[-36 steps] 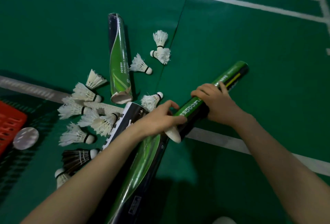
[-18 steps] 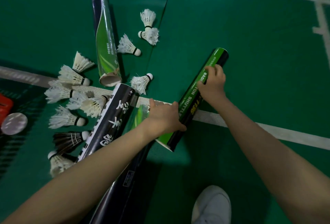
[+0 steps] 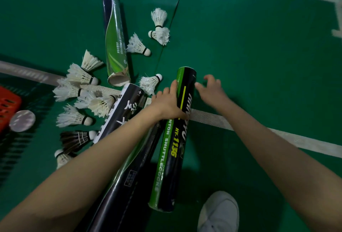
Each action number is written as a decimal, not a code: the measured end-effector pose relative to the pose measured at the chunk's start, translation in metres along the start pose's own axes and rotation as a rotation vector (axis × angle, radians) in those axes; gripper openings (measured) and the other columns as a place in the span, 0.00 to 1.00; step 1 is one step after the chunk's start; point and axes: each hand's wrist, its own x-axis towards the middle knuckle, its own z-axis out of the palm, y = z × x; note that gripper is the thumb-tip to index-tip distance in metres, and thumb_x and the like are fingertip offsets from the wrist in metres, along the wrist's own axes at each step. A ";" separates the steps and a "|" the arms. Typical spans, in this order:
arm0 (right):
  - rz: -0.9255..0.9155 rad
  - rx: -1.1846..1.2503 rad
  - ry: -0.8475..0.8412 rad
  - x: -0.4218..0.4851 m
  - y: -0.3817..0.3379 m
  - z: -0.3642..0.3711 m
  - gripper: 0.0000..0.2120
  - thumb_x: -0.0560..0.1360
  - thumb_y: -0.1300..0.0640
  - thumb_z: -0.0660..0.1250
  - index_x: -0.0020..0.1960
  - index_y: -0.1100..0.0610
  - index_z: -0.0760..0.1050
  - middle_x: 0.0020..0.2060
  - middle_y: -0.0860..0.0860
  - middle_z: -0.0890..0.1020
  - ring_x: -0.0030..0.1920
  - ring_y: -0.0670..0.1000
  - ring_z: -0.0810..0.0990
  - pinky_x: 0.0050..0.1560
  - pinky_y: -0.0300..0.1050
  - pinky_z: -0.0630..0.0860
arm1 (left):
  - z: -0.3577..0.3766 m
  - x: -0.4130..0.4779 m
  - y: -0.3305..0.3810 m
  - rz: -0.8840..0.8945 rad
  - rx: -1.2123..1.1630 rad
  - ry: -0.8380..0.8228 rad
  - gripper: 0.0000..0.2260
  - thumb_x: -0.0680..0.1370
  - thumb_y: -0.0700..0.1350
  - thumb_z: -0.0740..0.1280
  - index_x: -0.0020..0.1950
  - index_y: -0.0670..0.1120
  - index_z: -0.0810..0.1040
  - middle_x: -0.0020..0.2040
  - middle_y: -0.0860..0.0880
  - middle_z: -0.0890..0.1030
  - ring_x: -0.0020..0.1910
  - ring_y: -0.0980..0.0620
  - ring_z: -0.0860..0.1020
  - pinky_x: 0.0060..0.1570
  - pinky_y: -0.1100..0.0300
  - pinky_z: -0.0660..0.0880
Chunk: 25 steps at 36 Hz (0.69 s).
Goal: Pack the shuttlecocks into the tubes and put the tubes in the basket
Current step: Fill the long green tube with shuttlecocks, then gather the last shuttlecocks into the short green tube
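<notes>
Green court flooring [image 3: 259, 56] carries every item.

**Left hand.** The left hand [image 3: 166, 104] grips the green and black tube [image 3: 174, 148] on its far half. The thumb wraps across the tube's upper face. The fingers lie close together along its left side and point far. The forearm enters from the near left and passes over two other tubes.

**Held tube.** It runs from near centre, beside a white shoe [image 3: 218, 211], to its far end between the two hands, and it crosses the white court line [image 3: 212, 119]. Whether it rests on the floor cannot be told.

**Right hand.** The right hand [image 3: 211, 91] sits palm down, just right of the tube's far end. Its fingers are apart, loosely curled and hold nothing. Fingertip contact with the tube cannot be told.

**Other items.**
- A black tube with white characters [image 3: 127, 106] lies just left of the left hand.
- A dark tube [image 3: 118, 200] lies under the forearm.
- A green tube [image 3: 114, 34] lies far left, open end facing near.
- White shuttlecocks [image 3: 79, 75] lie loose left of the tubes.
- One black shuttlecock [image 3: 74, 139] lies among them.
- One shuttlecock [image 3: 149, 83] lies just beside the left fingers.
- The red basket [image 3: 7, 106] is at the left edge, with a round lid [image 3: 22, 120] beside it.
</notes>
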 end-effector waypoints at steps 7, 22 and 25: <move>-0.208 -0.048 -0.016 0.036 -0.021 0.011 0.19 0.80 0.51 0.57 0.66 0.60 0.68 0.62 0.60 0.72 0.62 0.57 0.71 0.58 0.44 0.66 | -0.001 0.003 0.002 -0.024 0.030 -0.082 0.54 0.67 0.55 0.76 0.77 0.46 0.38 0.71 0.38 0.66 0.70 0.38 0.64 0.71 0.39 0.53; -0.540 -0.285 0.084 0.029 -0.070 0.044 0.10 0.78 0.53 0.60 0.44 0.57 0.76 0.41 0.53 0.77 0.43 0.55 0.77 0.46 0.50 0.74 | -0.086 0.027 -0.058 -0.053 0.120 0.358 0.20 0.77 0.50 0.63 0.67 0.42 0.70 0.64 0.39 0.71 0.64 0.39 0.69 0.61 0.48 0.69; -0.517 -0.239 -0.050 0.045 -0.092 0.052 0.10 0.78 0.55 0.61 0.57 0.56 0.76 0.53 0.55 0.77 0.52 0.55 0.76 0.54 0.51 0.75 | -0.098 0.037 -0.077 -0.108 0.206 0.445 0.21 0.76 0.46 0.63 0.67 0.42 0.68 0.66 0.39 0.68 0.66 0.39 0.65 0.62 0.47 0.65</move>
